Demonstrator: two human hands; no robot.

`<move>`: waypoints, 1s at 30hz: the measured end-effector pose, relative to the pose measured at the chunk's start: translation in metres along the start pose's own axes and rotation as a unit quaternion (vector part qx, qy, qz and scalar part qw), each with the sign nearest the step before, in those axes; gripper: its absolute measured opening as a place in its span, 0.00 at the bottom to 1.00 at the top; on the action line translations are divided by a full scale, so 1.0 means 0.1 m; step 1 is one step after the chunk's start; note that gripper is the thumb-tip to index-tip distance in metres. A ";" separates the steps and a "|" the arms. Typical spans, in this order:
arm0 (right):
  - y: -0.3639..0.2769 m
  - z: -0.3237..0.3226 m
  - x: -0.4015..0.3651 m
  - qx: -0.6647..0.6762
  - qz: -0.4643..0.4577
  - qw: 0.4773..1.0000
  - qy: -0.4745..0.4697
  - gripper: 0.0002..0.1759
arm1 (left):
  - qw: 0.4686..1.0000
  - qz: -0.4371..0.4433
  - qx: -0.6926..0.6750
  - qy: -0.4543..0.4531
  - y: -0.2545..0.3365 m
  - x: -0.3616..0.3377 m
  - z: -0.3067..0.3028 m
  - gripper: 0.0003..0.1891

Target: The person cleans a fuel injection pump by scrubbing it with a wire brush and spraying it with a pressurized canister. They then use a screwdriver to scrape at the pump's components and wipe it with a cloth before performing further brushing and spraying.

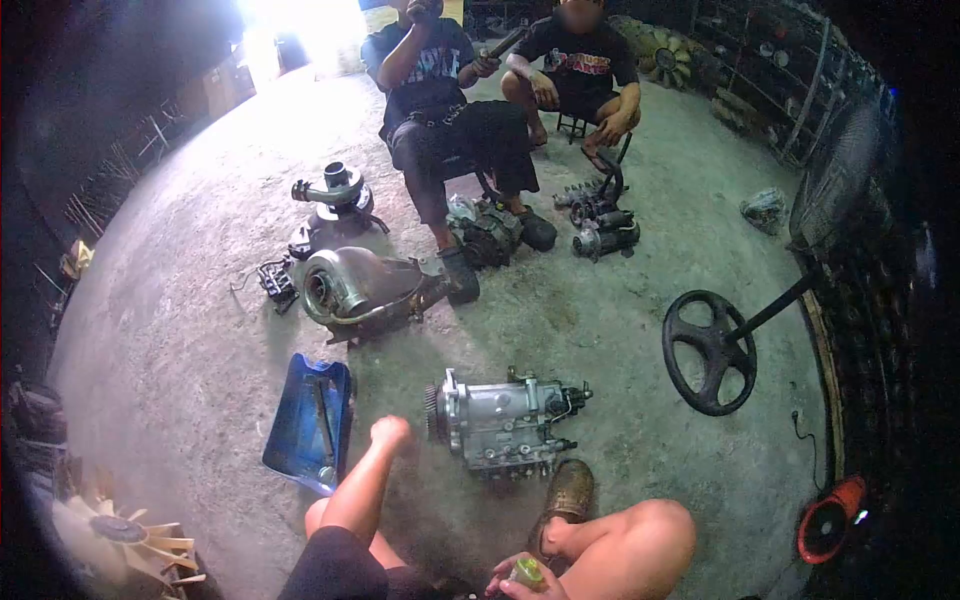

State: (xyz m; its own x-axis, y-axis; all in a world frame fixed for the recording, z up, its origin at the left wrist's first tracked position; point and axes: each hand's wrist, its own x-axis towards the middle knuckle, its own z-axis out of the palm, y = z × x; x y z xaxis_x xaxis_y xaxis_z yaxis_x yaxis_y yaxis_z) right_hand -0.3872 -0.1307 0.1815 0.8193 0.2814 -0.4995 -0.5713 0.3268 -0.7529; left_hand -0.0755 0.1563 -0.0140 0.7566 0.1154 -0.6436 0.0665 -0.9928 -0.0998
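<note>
Judging pump [505, 425] at lower centre as heavy, stiff, probably greasy metal, best lifted under its body, not by pipes, with left hand [390, 432] fisted just beside its gear end, right hand [510, 586] at bottom edge clasping green thing [527, 572]

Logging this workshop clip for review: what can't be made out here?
Head view only:
1. Right hand: cut off by the bottom edge; the green thing it holds is too small to identify.
2. Left hand by the pump: blurred; whether its grip holds anything is unclear.
3. Doorway: washed out by glare.
4. Shelves: lost in darkness.
</note>
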 end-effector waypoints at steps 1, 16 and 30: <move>-0.03 0.02 0.01 -0.013 0.007 1.000 -0.006 0.16 | 1.000 0.013 -0.017 0.000 0.04 -0.18 -0.10 0.18; -0.08 0.24 0.03 -0.123 0.002 0.992 0.008 0.14 | 0.991 0.029 -0.059 0.115 0.07 -0.15 0.11 0.17; -0.32 0.40 -0.04 -0.154 0.010 0.988 0.013 0.21 | 0.996 -0.024 -0.054 0.066 -0.10 -0.06 0.22 0.17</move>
State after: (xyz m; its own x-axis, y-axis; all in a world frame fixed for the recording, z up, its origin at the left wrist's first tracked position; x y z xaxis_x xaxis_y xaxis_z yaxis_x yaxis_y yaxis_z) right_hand -0.3742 -0.1064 0.2242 0.8119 0.2595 -0.5230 -0.5479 0.0296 -0.8360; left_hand -0.0952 0.1663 -0.0259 0.8298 0.1641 -0.5333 0.1687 -0.9848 -0.0406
